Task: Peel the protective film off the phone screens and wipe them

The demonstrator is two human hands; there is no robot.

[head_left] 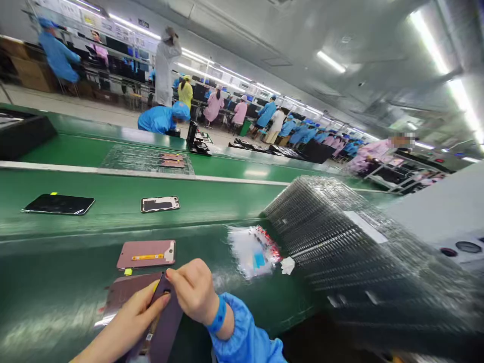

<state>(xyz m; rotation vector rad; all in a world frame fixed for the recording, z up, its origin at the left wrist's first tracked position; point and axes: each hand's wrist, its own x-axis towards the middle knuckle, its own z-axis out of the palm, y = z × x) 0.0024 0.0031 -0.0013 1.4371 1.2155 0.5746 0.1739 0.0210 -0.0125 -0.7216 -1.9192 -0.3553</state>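
My left hand (138, 312) holds a phone screen panel (166, 327), its brownish back and a flex cable showing, tilted up toward me. At the panel's top end my right hand (194, 292), with a blue band at the wrist, is closed in a pinch; what sits between its fingertips is too small to make out. Another brownish sheet or panel (126, 292) lies flat behind my left hand, partly covered by it. Just beyond is a phone screen panel (147, 253) with an orange flex cable and a yellow tab.
On the green belt lie a dark phone screen (58, 204) and a phone frame (160, 203). Right of my hands are a pile of clear plastic film pieces (247, 252), a crumpled white scrap (288, 265) and a tall stack of clear trays (340, 242). Co-workers sit beyond.
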